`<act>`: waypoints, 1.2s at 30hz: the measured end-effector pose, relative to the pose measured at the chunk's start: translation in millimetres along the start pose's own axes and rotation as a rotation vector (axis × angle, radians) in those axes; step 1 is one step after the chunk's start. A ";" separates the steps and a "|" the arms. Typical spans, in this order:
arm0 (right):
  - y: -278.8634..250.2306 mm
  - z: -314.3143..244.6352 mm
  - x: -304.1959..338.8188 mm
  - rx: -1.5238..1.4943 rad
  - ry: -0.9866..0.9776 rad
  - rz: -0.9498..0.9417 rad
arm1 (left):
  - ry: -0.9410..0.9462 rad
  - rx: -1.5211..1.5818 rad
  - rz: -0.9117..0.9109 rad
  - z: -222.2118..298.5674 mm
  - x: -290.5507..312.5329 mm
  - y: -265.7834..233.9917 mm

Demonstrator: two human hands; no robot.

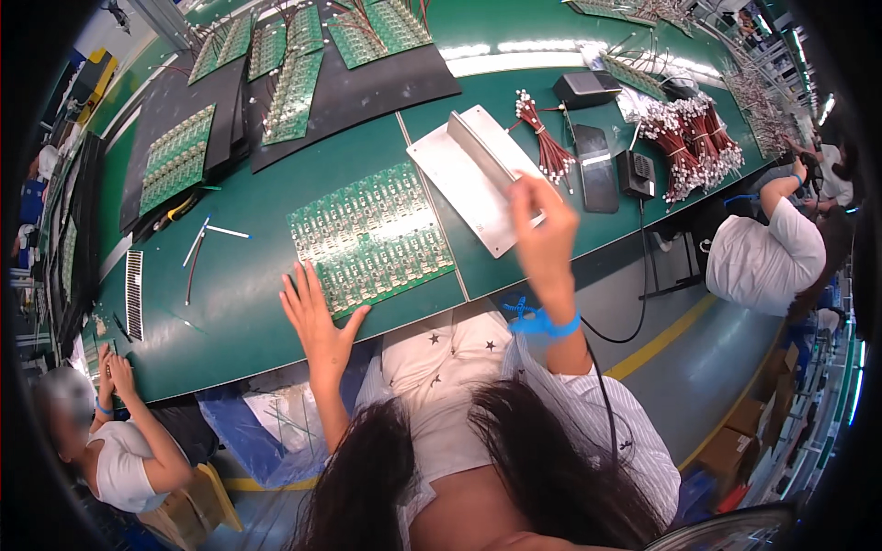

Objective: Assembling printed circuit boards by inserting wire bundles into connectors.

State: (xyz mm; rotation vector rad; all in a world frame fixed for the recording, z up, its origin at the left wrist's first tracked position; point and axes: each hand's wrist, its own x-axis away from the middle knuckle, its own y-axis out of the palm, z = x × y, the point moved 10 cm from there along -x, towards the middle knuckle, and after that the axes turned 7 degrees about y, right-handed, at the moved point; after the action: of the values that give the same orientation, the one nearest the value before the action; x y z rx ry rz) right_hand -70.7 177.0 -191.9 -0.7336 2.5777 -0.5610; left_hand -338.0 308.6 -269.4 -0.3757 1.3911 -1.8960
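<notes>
A green circuit board panel (372,234) lies flat on the green workbench (239,303) in front of me. My left hand (315,317) rests open and flat at the panel's near left corner, fingers spread. My right hand (542,230) is raised over the bench, fingers closed on the near edge of a long grey metal bracket (489,151). That bracket stands on a flat white metal plate (464,188). A blue strap (542,321) wraps my right wrist, with a black cord running from it.
Several more green boards (294,83) lie on black mats at the back. Red wire bundles (547,142) and a larger heap (694,142) sit to the right with black boxes (634,173). Other people work at the left (119,459) and right (763,257).
</notes>
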 end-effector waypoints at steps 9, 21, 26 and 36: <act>-9.6 112.9 -104.0 0.863 -0.095 0.173 | 0.000 -0.025 0.071 3.8 -0.2 -3.1; -17.2 22.8 -60.8 -0.340 0.080 -0.178 | 0.137 0.383 0.192 42.0 -9.2 -22.3; 88.3 -59.6 68.3 -0.191 -0.107 -0.919 | 0.113 1.568 0.108 126.0 -42.0 2.8; 13.8 51.1 -122.6 0.466 -0.326 -0.039 | -0.310 1.791 0.502 31.3 -2.5 7.9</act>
State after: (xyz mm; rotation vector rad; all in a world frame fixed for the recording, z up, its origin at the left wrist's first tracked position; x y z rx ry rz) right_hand 43.8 243.4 -208.9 -0.6483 2.0311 -0.9281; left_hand -313.9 287.6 -264.5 0.5122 -0.6294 -1.7703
